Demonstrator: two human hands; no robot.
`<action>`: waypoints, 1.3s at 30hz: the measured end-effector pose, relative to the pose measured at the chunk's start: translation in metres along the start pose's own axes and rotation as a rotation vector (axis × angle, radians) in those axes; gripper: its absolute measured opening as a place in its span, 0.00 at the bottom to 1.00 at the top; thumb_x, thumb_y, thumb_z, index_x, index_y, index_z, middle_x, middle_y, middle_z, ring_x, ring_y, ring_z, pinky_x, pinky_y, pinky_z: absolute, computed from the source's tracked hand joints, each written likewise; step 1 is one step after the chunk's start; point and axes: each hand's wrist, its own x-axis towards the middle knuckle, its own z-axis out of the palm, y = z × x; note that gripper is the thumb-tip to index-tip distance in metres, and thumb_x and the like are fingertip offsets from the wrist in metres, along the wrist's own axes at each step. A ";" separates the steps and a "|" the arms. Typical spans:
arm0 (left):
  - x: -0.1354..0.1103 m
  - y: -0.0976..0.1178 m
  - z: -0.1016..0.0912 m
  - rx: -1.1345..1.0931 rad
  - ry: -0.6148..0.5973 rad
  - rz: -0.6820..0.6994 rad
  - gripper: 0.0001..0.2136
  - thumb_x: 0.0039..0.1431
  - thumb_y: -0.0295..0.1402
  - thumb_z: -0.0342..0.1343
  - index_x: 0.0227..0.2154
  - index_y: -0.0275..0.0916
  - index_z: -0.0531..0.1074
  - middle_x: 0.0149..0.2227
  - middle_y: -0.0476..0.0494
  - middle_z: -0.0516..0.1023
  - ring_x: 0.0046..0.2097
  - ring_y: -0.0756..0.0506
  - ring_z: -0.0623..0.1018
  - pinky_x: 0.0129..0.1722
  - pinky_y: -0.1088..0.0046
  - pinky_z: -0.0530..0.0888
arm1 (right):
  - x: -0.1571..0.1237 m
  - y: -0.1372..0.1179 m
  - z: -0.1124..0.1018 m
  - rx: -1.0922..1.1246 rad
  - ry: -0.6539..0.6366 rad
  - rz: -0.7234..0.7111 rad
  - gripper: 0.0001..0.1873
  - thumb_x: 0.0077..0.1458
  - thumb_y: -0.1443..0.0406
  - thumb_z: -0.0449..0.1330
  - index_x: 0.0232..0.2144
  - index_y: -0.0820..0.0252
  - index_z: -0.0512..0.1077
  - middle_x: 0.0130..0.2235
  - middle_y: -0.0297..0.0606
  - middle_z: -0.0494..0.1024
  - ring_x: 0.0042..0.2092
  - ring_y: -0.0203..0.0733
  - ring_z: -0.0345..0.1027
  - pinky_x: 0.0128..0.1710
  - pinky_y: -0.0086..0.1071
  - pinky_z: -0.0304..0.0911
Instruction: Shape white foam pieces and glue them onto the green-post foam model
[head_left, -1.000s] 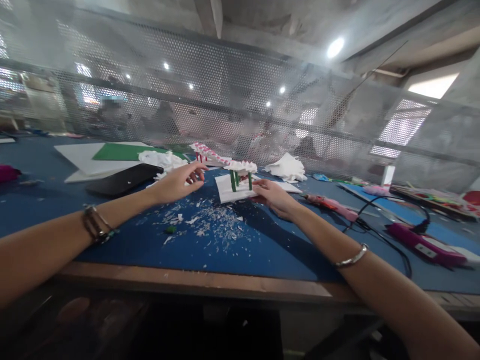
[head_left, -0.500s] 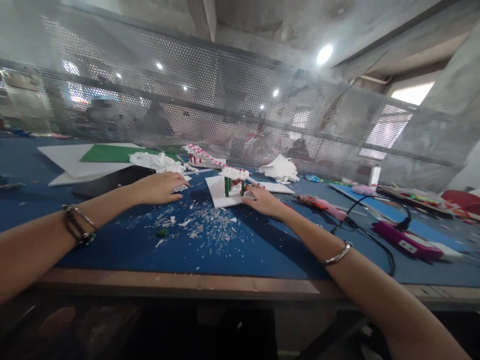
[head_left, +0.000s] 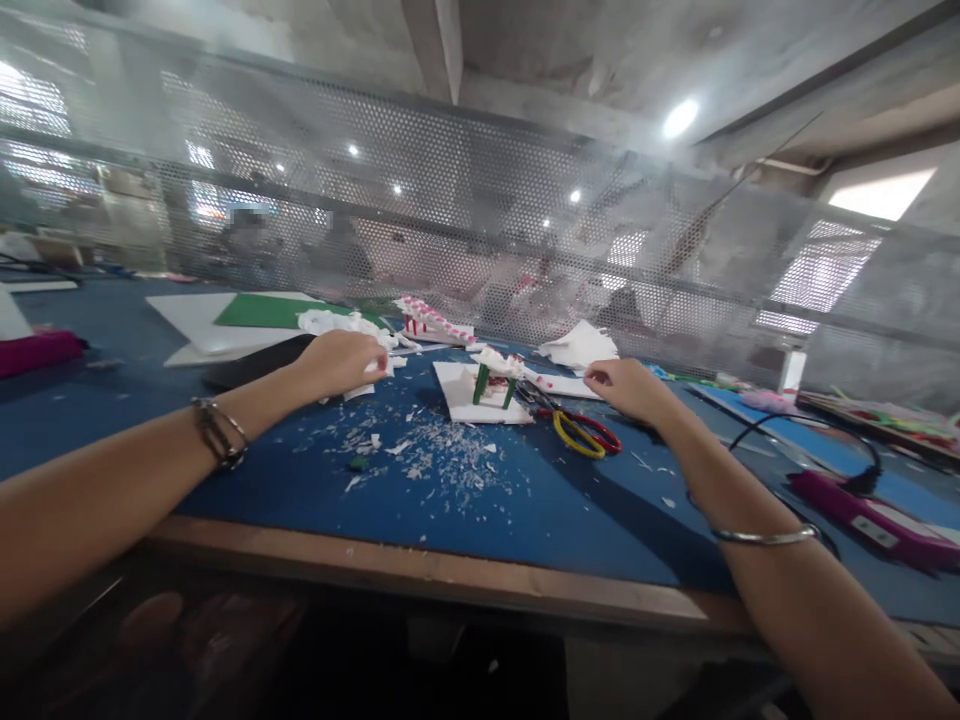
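Both my hands are raised over a blue table (head_left: pixel 285 470). My left hand (head_left: pixel 346 362) is closed, fingers curled downward beside crumpled white paper (head_left: pixel 337 322); white shows under the fingertips, but what they hold is unclear. My right hand (head_left: pixel 628 388) has its thumb and fingers drawn together near a white strip with pink bits (head_left: pixel 566 385); anything in them is too small to make out. Between the hands, a small model with green posts and a white top (head_left: pixel 499 372) stands on a white board (head_left: pixel 456 392). Scissors with red and yellow handles (head_left: pixel 581 437) lie beside it, apart from both hands.
White shavings (head_left: pixel 442 460) litter the table. Behind stand a pink-and-white model (head_left: pixel 433 322), white sheets (head_left: pixel 581 345) and a green sheet (head_left: pixel 262 310). A dark flat object (head_left: pixel 251 365) lies under my left forearm. A purple power strip (head_left: pixel 874 512) with a black cable is at right.
My right hand has left the green-posted model and moved right, uncovering the scissors. My left hand's spread fingers have curled in near the crumpled paper. The view has turned slightly left.
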 end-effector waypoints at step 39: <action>-0.014 0.070 -0.006 -1.246 -0.211 0.109 0.21 0.46 0.30 0.53 0.46 0.35 0.58 0.32 0.45 0.72 0.33 0.50 0.72 0.31 0.78 0.67 | -0.026 -0.136 0.015 1.399 -0.225 0.010 0.08 0.41 0.66 0.57 0.25 0.60 0.61 0.27 0.31 0.67 0.29 0.30 0.62 0.33 0.29 0.59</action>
